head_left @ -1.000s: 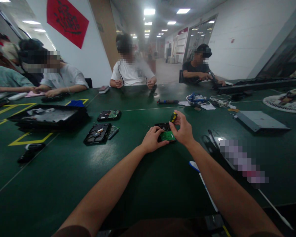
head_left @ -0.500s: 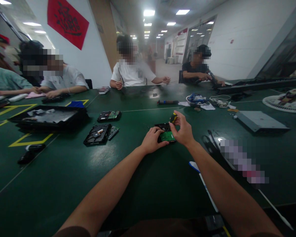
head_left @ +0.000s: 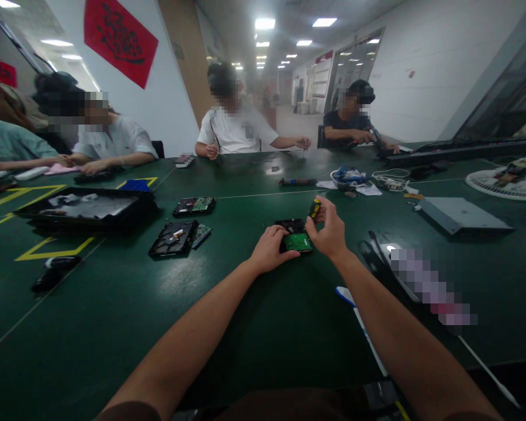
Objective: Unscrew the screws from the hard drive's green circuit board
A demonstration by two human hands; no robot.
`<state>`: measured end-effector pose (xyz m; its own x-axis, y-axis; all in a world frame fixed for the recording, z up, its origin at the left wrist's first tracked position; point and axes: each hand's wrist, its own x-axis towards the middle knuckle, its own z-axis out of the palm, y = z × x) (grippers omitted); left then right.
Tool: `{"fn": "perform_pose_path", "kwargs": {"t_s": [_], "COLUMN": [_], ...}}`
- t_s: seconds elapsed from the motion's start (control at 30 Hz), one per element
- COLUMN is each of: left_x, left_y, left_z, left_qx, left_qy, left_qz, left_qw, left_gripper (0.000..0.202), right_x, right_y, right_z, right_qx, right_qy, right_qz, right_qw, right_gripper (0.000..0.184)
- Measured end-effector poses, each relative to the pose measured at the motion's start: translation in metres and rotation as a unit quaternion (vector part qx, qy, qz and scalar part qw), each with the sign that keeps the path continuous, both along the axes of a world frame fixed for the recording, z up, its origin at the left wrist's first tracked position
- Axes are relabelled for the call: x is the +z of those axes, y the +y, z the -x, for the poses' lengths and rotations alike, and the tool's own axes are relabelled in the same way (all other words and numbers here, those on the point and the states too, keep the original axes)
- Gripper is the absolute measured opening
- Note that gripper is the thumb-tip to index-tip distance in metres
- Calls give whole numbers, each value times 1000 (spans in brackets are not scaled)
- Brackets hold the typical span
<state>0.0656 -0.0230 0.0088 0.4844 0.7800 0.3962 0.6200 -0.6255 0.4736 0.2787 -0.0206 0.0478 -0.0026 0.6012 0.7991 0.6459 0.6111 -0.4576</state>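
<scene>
A black hard drive (head_left: 294,234) with a green circuit board facing up lies on the green table (head_left: 245,327) in front of me. My left hand (head_left: 270,249) rests on its near left edge, fingers curled onto it. My right hand (head_left: 331,229) is closed around a small screwdriver with a yellow and black handle (head_left: 316,207), held upright over the drive's right side. The screwdriver's tip is hidden behind my fingers.
Two more opened drives (head_left: 174,237) (head_left: 193,205) and a black tray (head_left: 85,206) lie to the left. A grey flat box (head_left: 462,215), cables (head_left: 392,178), a bowl (head_left: 347,176) and a white fan grille (head_left: 504,184) are at the right. Several people sit across the table.
My right hand has shifted slightly to the right with the screwdriver. The person opposite in white has stretched an arm out to the right.
</scene>
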Motion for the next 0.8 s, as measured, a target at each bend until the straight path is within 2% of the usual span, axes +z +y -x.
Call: {"fn": "perform_pose_path", "kwargs": {"t_s": [0.33,0.8], "left_x": [1,-2], "left_y": [-1,1], "left_z": [0,0], "left_qx": [-2,-3], "left_qy": [6,0], "left_qz": [-3,-11], "left_qw": [1000,1000], "left_gripper": [64,62], "right_x": [-3,-1], "right_y": [-1,-5], "right_z": [0,4], "right_qx": [30,66], "right_qy": [17,15], "right_qz": [42,45], "right_qw": [998,997], "right_gripper": [58,59]}}
